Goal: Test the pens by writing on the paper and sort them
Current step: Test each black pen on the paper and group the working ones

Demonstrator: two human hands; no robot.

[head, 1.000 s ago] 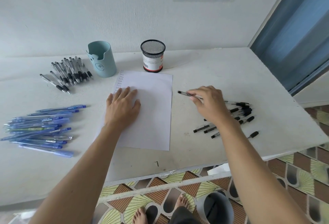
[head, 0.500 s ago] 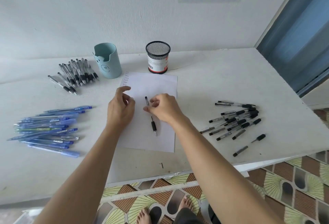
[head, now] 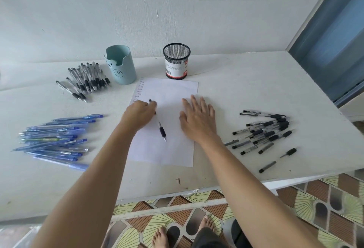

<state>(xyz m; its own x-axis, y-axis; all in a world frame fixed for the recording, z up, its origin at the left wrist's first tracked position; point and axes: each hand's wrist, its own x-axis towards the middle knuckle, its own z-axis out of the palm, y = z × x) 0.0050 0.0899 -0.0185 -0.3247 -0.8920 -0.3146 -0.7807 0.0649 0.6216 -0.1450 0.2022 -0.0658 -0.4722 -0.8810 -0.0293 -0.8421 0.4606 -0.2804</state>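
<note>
A white sheet of paper [head: 169,155] lies in the middle of the table, with a column of small "test" words down its upper left edge. My left hand [head: 138,116] grips the upper part of a black-grip pen [head: 162,131] over the sheet. The pen's tip points toward me, just above or on the paper. Flat on the right half of the sheet rests my right hand [head: 197,119], fingers spread and holding nothing. A loose pile of black pens [head: 264,131] lies right of the paper.
Several blue pens [head: 53,141] lie in a pile at the left, and a group of black-grip pens [head: 86,80] at the back left. A teal pen holder [head: 121,66] and a black mesh cup [head: 176,62] stand behind the paper. The table's front edge [head: 197,189] is near my body.
The pen has passed from my right hand to my left. My right hand has let go, opened and moved right, and now lies flat on the sheet.
</note>
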